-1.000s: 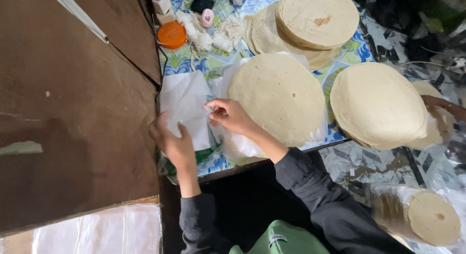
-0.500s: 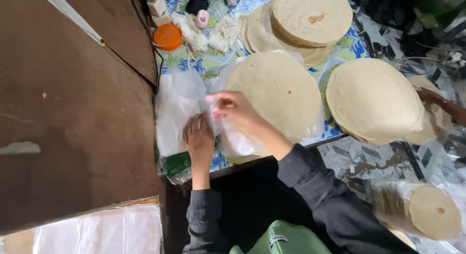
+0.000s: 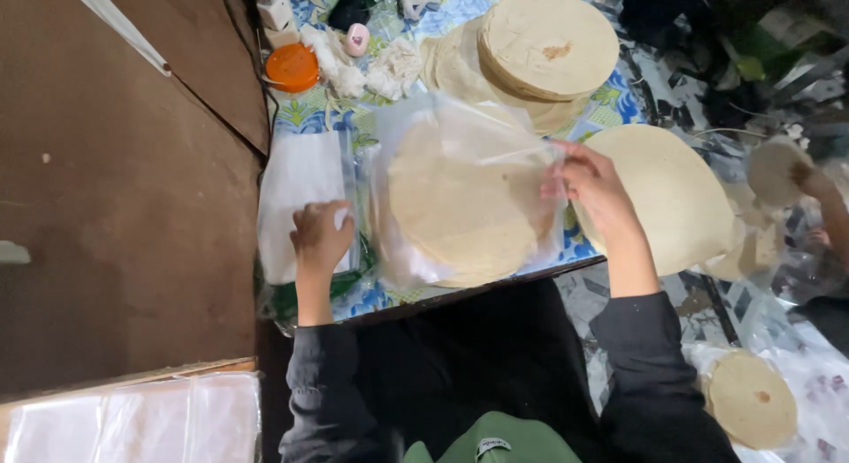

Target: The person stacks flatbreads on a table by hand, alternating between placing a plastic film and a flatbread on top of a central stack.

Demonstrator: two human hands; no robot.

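My right hand (image 3: pixel 591 187) grips a clear plastic bag (image 3: pixel 460 136), stretched over the stack of round flatbreads (image 3: pixel 464 220) in front of me. My left hand (image 3: pixel 320 237) rests with fingers curled on the pile of white plastic bags (image 3: pixel 301 184) at the table's left end. Both arms wear dark sleeves.
A tall flatbread stack (image 3: pixel 548 43) stands at the back and another large one (image 3: pixel 672 193) to the right. A smaller stack (image 3: pixel 752 399) lies low right. An orange lid (image 3: pixel 292 67) and crumpled white cloths (image 3: pixel 389 67) sit at the back left. Another person's hand (image 3: pixel 809 176) is at the right edge. Brown board (image 3: pixel 115 206) on the left.
My right hand has swept rightward, pulling a clear bag across the flatbread stack. My left hand has moved back left onto the pile of bags.
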